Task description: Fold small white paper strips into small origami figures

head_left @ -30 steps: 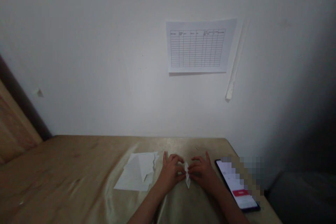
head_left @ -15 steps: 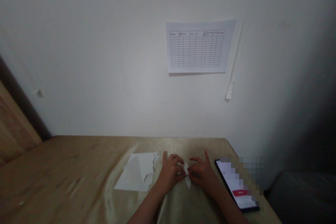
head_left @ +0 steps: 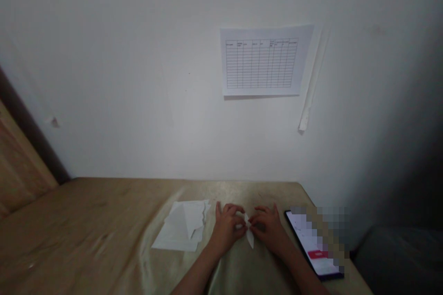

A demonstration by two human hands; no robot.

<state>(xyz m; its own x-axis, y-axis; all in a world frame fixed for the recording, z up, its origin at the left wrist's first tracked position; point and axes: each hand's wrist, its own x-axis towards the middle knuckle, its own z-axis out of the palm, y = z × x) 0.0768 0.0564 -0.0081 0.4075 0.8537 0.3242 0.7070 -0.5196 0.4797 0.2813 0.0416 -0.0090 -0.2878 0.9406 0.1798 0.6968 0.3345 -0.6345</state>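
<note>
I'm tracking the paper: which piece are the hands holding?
The small, narrow white piece pinched between the left hand and right hand. The white sheets lie left of the hands on the table; the printed sheet hangs on the wall.

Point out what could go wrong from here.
The narrow white paper is pinched between the left hand and right hand; uneven pulling might tear it.

The phone lies between the right forearm and the table's right edge, so an outward swing might bump it.
</note>
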